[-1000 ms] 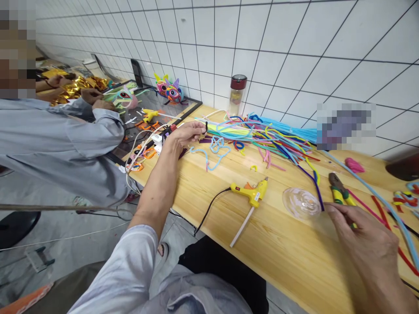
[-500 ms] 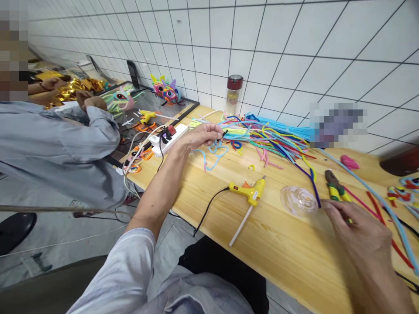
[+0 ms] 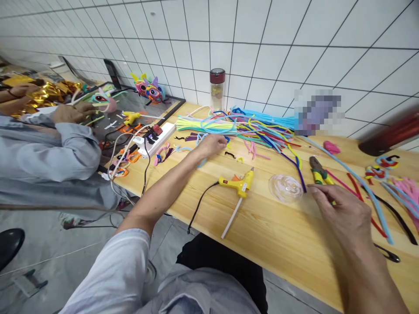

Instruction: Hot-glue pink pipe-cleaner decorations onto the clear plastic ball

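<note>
My left hand [image 3: 213, 145] is low over the table, its fingers curled together; what they hold, if anything, is hidden. Beside its fingertips lies a short, bent black pipe cleaner piece [image 3: 230, 154], with a small yellow piece [image 3: 240, 160] nearby. Light blue curled pieces [image 3: 201, 138] show partly beneath that hand. At the right, my right hand [image 3: 343, 213] is closed in a pinch at the end of a dark blue pipe cleaner [image 3: 302, 179]. Left of these fingers sits a clear round dish [image 3: 285, 188]. Pliers with green and yellow handles [image 3: 317, 171] lie just behind them.
A yellow glue gun [image 3: 240, 182] lies mid-table, its cord running over the front edge. Bundled pipe cleaners [image 3: 209, 124], a lidded bottle [image 3: 217, 89] and a power strip [image 3: 157, 138] stand further back. At left, a co-worker's hands [image 3: 72, 112] are busy near a colourful figure [image 3: 104, 101].
My left hand has lowered and let go of the black pipe cleaner piece, which now lies on the table. My right hand keeps its pinch. The view has shifted slightly right.
</note>
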Demonstrator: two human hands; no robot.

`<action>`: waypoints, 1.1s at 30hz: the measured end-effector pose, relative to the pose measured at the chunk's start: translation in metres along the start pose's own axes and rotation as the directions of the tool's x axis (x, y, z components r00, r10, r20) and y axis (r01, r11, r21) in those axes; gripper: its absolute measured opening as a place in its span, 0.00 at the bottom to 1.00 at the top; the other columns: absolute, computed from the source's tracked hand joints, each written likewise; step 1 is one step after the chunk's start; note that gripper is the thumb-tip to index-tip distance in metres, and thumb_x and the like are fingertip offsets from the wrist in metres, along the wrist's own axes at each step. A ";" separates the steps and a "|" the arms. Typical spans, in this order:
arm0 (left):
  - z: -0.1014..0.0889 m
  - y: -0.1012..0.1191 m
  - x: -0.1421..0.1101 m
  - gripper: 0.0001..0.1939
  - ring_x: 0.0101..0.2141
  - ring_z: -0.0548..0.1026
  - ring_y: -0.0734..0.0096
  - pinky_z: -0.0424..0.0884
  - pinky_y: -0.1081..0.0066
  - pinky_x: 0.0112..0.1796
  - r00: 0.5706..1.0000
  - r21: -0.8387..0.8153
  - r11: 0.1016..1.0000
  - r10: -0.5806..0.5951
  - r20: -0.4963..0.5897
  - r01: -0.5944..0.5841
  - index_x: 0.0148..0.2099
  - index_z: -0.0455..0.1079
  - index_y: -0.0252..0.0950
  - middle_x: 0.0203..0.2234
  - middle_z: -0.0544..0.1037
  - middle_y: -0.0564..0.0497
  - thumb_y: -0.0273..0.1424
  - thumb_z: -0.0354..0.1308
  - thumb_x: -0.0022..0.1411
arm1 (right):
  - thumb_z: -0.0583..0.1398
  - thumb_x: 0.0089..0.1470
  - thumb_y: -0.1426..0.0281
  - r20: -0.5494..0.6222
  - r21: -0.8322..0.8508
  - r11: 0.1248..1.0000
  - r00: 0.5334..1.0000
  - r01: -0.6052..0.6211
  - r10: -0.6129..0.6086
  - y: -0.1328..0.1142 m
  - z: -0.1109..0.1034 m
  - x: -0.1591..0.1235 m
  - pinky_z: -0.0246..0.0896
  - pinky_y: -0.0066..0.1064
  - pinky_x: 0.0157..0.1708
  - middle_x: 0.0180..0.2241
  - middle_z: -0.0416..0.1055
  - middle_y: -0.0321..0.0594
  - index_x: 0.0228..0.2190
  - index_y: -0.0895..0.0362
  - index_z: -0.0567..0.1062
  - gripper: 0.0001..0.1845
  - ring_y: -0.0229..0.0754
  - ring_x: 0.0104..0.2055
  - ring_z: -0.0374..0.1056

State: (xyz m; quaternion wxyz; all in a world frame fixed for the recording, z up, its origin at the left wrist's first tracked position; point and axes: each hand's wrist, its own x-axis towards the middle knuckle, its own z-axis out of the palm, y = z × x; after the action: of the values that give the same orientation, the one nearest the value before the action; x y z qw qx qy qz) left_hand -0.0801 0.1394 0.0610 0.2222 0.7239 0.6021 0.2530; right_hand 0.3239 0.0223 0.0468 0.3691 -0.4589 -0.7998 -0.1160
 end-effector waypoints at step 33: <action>-0.117 -0.101 -0.011 0.06 0.30 0.77 0.61 0.69 0.69 0.34 0.892 0.315 0.846 -0.451 -0.005 0.430 0.26 0.78 0.37 0.22 0.78 0.48 0.22 0.68 0.43 | 0.59 0.70 0.57 0.001 -0.031 0.999 1.000 0.029 -0.029 -0.001 0.001 -0.001 0.66 0.31 0.26 0.32 0.83 0.37 0.37 0.52 0.82 0.17 0.41 0.30 0.79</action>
State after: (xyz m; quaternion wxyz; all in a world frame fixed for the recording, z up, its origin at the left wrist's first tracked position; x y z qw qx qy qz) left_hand -0.2321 0.1484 0.0871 0.1797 0.6004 0.7759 0.0729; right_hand 0.3232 0.0217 0.0456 0.3602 -0.4527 -0.8046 -0.1336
